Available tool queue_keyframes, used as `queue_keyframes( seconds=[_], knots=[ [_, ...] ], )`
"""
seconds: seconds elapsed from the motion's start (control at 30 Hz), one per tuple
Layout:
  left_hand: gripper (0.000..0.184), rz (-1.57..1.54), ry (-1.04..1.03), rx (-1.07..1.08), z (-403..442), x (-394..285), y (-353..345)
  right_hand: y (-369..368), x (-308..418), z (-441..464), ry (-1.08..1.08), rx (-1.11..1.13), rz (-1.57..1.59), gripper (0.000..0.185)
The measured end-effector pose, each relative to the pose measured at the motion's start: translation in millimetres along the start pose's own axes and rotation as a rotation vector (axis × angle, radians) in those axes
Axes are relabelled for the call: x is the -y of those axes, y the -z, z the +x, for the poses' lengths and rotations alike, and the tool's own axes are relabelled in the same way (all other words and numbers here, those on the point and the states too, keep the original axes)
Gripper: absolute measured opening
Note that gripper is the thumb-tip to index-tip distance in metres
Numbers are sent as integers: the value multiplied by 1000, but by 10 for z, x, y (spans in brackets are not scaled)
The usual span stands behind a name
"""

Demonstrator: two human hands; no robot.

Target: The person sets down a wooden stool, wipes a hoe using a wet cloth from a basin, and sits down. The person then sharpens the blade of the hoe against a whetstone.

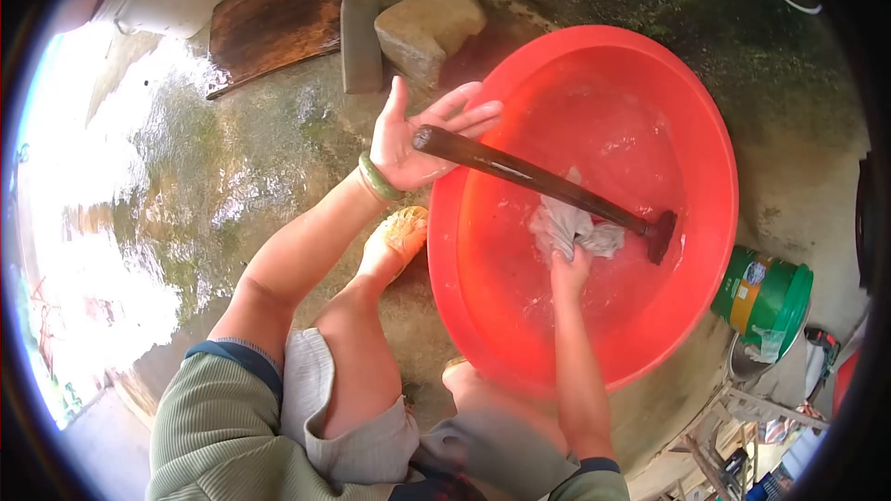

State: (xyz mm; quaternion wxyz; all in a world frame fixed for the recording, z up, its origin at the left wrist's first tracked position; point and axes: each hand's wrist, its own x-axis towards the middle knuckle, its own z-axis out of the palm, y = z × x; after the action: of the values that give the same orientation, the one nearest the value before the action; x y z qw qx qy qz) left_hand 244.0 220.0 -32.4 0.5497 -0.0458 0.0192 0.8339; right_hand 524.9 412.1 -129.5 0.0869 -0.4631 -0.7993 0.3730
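Observation:
My left hand [422,134], a green bangle on its wrist, is open beside the left rim of a big red tub [445,250], palm up and fingers stretched out. Across the palm and the rim passes the dark wooden handle of a hammer-like tool [529,174]; whether the palm touches it I cannot tell. The tool slants over the tub, its dark head low at the right inside. Down in the shallow water, my right hand [570,267] is closed on a wet pale grey cloth [566,225], partly under the handle.
Beyond the tub's far left lie a brown wooden board [278,19], a grey brick [361,44] and a rock [429,30]. A green bucket [761,292] stands at the right. Under me the concrete floor is wet; my foot in a yellow shoe [405,232] is near the tub.

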Motion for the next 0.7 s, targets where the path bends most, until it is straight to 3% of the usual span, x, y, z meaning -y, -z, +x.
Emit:
queue_keyframes(
  seconds=[0.03, 0.1, 0.2, 0.27, 0.33, 0.4, 0.43, 0.5, 0.53, 0.7],
  knots=[
    [84, 4, -18, 15, 42, -2, 9, -47, -16, -6, -167, 111, 390, 30],
    [81, -12, -80, 27, 114, -12, 10, 107, 795, -189, -285, 178, 666, 27],
    [66, 61, -204, -13, 242, 19, -9, 397, 1520, -299, -102, 226, 823, 25],
    [54, 92, -275, -38, 346, 29, 18, 515, 1932, -279, 231, 190, 772, 27],
    [54, 22, -245, 32, 387, 60, -51, 571, 2401, -198, 728, 89, 356, 32],
    [54, -56, -218, 89, 376, 90, -64, 344, 2840, -138, 1006, -67, 59, 32],
    [53, 282, -322, 41, 366, 98, -52, 142, 3009, -57, 1150, -113, 1, 37],
    [53, 967, -526, -48, 399, 85, -49, -254, 3105, 62, 1165, -98, -130, 41],
    [53, 964, -533, -36, 431, 59, -66, -375, 3095, 126, 1168, -121, -106, 41],
    [38, -293, -145, 644, 293, 69, -46, -484, 2920, 400, 1213, -161, 0, 35]
  ],
)
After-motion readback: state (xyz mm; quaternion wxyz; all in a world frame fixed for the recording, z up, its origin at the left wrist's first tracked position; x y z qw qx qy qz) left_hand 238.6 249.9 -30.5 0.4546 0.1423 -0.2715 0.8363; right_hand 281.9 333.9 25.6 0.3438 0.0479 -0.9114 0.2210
